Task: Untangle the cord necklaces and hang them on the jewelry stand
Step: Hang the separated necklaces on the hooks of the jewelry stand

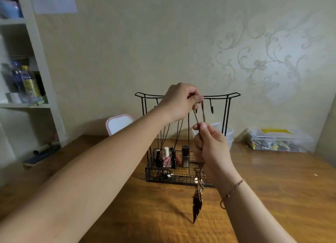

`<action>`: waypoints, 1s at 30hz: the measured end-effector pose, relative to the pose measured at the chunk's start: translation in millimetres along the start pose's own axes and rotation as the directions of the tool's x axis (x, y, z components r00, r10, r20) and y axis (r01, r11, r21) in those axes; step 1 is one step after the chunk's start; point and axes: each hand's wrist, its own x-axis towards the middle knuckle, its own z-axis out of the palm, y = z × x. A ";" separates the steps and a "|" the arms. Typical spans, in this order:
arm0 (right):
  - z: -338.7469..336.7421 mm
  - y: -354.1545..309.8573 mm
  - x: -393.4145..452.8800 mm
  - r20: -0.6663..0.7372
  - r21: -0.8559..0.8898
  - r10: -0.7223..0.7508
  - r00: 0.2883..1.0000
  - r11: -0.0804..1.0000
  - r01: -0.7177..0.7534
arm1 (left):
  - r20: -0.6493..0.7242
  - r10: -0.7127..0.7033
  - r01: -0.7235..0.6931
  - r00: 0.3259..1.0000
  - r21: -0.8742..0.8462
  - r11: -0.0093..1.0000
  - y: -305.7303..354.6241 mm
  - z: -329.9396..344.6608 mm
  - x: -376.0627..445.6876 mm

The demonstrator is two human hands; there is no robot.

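Note:
A black wire jewelry stand (pixel 227 104) stands on the wooden table, with a mesh basket at its base. My left hand (pixel 179 102) is raised in front of the stand's top bar and pinches the upper end of a brown cord necklace (pixel 197 115). Below it, my right hand (pixel 209 144) grips the same cords. A dark feather pendant (pixel 197 209) with metal charms dangles under my right hand, above the table. Other dark cords (pixel 167 135) hang from the stand behind my left wrist.
The basket (pixel 154 172) holds nail polish and lipsticks. A pink-lidded box (pixel 119 123) leans behind the stand at left; clear tubs (pixel 229 133) and a clear organizer box (pixel 280 140) sit at right. A white shelf (pixel 36 61) with bottles stands at far left.

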 end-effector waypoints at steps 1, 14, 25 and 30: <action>-2.1 2.1 3.9 -0.030 -0.014 0.012 0.999 1.000 -0.012 | -0.006 0.019 -0.019 1.000 0.062 0.998 -0.6 0.7 3.8; -20.1 29.6 27.4 -0.180 -0.275 -0.060 0.982 0.961 0.008 | -0.021 0.102 -0.087 0.995 0.378 0.922 -6.8 7.4 13.9; -25.4 77.8 23.4 -0.031 -0.587 -0.056 0.998 0.809 0.027 | 0.037 0.240 -0.218 0.970 0.572 0.791 -18.3 23.6 -19.9; -36.2 90.3 -9.6 0.123 -0.627 -0.005 0.992 0.774 0.082 | 0.056 0.242 -0.234 0.969 0.531 0.814 -25.1 30.2 -26.3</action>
